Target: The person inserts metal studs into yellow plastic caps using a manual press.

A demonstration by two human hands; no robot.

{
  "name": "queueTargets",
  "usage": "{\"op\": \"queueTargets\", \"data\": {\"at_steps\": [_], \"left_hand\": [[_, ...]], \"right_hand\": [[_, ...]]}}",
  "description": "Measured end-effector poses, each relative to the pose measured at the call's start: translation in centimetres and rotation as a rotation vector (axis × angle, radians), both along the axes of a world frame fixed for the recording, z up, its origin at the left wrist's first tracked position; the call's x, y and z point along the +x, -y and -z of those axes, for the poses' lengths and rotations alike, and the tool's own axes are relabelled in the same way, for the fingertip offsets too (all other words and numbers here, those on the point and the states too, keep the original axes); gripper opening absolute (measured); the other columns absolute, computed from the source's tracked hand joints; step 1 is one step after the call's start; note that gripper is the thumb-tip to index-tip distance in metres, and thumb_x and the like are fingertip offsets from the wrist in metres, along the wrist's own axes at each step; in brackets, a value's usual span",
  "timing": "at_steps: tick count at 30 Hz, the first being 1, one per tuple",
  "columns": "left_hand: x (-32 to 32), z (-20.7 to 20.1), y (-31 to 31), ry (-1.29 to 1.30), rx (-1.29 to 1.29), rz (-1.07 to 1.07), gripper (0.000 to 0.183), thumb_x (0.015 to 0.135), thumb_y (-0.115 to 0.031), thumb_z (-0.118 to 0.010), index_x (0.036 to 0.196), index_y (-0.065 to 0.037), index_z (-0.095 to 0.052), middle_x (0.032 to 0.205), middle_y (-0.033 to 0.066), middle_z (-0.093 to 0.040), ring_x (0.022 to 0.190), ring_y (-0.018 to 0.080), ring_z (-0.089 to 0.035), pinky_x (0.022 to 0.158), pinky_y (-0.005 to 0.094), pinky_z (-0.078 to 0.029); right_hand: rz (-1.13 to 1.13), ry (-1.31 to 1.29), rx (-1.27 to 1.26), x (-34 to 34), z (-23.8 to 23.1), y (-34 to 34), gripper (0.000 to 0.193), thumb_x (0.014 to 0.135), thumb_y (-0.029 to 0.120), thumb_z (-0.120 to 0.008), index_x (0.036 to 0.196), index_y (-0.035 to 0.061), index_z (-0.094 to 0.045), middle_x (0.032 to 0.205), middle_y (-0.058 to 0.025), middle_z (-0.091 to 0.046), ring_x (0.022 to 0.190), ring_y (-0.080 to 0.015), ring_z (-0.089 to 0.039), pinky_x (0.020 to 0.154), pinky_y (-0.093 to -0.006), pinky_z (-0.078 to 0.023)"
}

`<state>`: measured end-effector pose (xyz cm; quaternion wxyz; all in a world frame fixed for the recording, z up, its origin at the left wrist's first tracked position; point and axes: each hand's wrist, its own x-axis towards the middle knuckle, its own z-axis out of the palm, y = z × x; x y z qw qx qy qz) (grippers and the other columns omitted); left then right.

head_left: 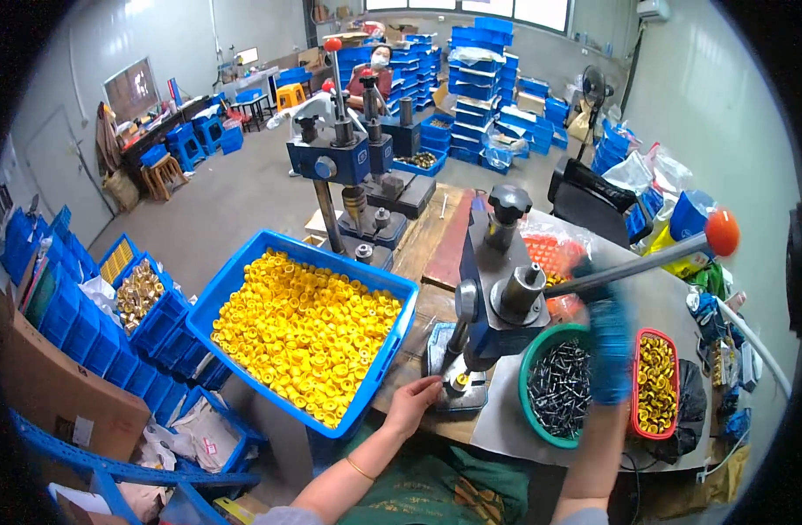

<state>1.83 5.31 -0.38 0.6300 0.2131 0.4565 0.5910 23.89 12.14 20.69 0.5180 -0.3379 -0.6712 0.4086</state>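
My bare left hand (416, 404) is at the base of a blue hand press (499, 302), thumb and fingertips pressed together beside a small yellow cap (461, 380) under the ram. Whatever the fingers pinch, if anything, is too small to make out. My right hand (600, 293), in a dark glove with a blue sleeve, is smeared by motion at the press's lever (659, 256), which ends in a red ball. Its fingers cannot be made out. Below that forearm stands a green round basin (525, 385) of dark metal pins (558, 385).
A blue tray (215, 284) of yellow caps (309, 337) lies left of the press. To the right, a red basket (678, 376) holds yellow and brass-coloured parts. Another press (331, 162) stands ahead. Blue crates (77, 324) line the left; a person (372, 83) sits at the back.
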Motion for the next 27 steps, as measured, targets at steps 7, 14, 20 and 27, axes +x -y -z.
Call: {"op": "queueTargets", "data": {"at_steps": [7,14,20,27], "left_hand": [[-1.3,-0.2,-0.3,-0.215,-0.004,-0.054,0.027,0.080,-0.014,-0.059,0.103,0.000,-0.057,0.088,0.0018,-0.060,0.075,0.0084,-0.054,0.066,0.0192,-0.042],[-0.4,-0.2,-2.0,-0.723,0.237,-0.090,0.019,0.075,-0.014,-0.063,0.092,-0.005,-0.062,0.086,0.0047,-0.061,0.072,0.0132,-0.055,0.064,0.0244,-0.044],[1.0,-0.6,-3.0,-1.154,0.591,-0.075,0.013,0.069,-0.013,-0.066,0.080,-0.007,-0.062,0.080,0.0055,-0.062,0.073,0.0222,-0.056,0.069,0.0325,-0.043],[0.8,0.5,-1.7,-1.516,0.667,-0.053,0.020,0.071,-0.018,-0.062,0.091,-0.014,-0.060,0.096,0.0026,-0.058,0.084,0.0232,-0.052,0.071,0.0358,-0.040]], "right_hand": [[-0.151,0.641,0.198,-7.1,19.8,0.1,0.027,0.076,0.020,-0.056,0.097,0.0032,-0.055,0.091,-0.0223,-0.055,0.083,-0.0380,-0.053,0.070,-0.0417,-0.043],[0.315,0.369,0.365,-4.4,18.0,-8.3,0.011,0.068,0.007,-0.056,0.077,0.0011,-0.056,0.071,-0.0179,-0.054,0.067,-0.0354,-0.052,0.060,-0.0414,-0.042],[0.508,0.625,0.120,1.4,17.0,-17.3,0.039,0.073,0.013,-0.056,0.112,0.0073,-0.051,0.099,-0.0203,-0.054,0.090,-0.0343,-0.053,0.077,-0.0393,-0.043],[0.396,0.679,0.180,0.7,13.5,-9.5,0.047,0.074,0.014,-0.058,0.118,0.0027,-0.045,0.103,-0.0200,-0.052,0.095,-0.0330,-0.049,0.083,-0.0381,-0.039]]}}
